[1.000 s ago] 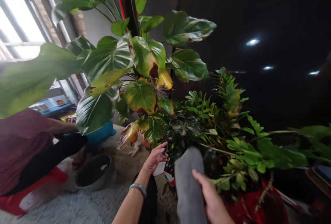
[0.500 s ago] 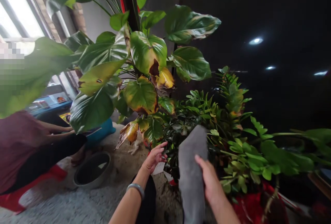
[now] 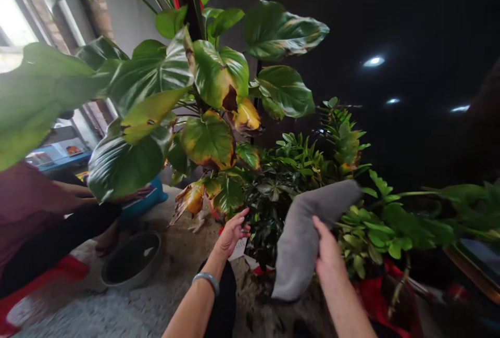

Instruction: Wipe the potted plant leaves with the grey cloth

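Right hand (image 3: 328, 252) is gripping cloth (image 3: 297, 247), fingers clamped near its bend; left hand (image 3: 231, 235) is hovering, fingers apart. Supporting the loose end would likely be helping.

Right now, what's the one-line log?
left hand: open, near dark-leaved plant | right hand: holding bent gray cloth | nearby: yellowing large-leaved plant

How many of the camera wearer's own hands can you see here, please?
2: the right hand holds the grey cloth, and the left hand is beside the dark-leaved plant. The right hand's fingers are partly hidden behind the cloth.
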